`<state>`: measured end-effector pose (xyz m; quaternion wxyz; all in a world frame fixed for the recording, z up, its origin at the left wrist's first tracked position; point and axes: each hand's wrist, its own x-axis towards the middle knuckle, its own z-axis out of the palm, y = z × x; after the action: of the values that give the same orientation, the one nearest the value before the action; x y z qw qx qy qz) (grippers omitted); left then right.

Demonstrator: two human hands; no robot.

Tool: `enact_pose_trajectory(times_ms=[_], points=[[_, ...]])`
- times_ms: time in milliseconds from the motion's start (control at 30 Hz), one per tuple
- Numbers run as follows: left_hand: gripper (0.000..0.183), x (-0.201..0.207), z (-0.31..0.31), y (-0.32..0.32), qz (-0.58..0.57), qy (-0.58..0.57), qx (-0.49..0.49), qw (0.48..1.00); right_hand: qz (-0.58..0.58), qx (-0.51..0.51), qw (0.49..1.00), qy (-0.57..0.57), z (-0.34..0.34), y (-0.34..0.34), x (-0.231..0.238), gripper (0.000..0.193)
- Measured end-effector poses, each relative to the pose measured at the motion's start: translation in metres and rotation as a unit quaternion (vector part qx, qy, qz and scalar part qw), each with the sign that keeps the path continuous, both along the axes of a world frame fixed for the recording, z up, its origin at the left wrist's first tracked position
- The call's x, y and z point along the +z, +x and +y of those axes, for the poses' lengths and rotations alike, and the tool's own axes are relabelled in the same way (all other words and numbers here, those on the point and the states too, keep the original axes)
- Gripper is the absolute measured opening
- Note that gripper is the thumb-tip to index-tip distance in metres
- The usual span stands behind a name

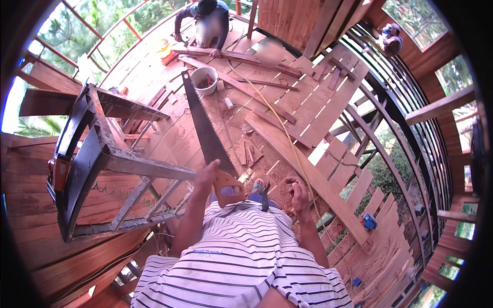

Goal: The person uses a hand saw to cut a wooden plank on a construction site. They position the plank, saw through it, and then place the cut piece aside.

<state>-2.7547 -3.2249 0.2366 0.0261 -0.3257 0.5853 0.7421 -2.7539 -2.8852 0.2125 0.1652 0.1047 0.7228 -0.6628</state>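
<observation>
My left hand (207, 175) is closed on a handsaw (205, 123) where the blade meets its wooden handle (228, 191). The saw stands up in front of me, tip pointing away and teeth facing right. To the right, my right hand (298, 195) hangs beside my waist with its fingers curled in. Whatever it may hold is hidden. Below it and further right a long thick plank (308, 177) lies slantwise over the deck boards. A thin yellow cord or hose (277, 110) crosses that plank.
A metal stepladder (138, 161) stands close on my left. A whitish bucket (204, 81) sits ahead, near loose boards and sawdust. One person (205, 25) bends over a board at the far side; another (391, 40) is far right. Open gaps (354, 133) show between beams on the right.
</observation>
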Motion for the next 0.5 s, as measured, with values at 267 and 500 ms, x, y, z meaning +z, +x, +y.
enact_pose_trajectory(times_ms=[267,500], points=[[0.016,-0.027,-0.016,-0.035,-0.005,0.090,0.131,0.987,0.035,0.018,0.996,-0.074,-0.034,-0.124,0.020,0.036],[0.014,-0.016,-0.090,-0.120,0.012,0.074,0.169,0.983,0.016,0.122,0.985,-0.123,-0.105,-0.218,0.004,0.048]])
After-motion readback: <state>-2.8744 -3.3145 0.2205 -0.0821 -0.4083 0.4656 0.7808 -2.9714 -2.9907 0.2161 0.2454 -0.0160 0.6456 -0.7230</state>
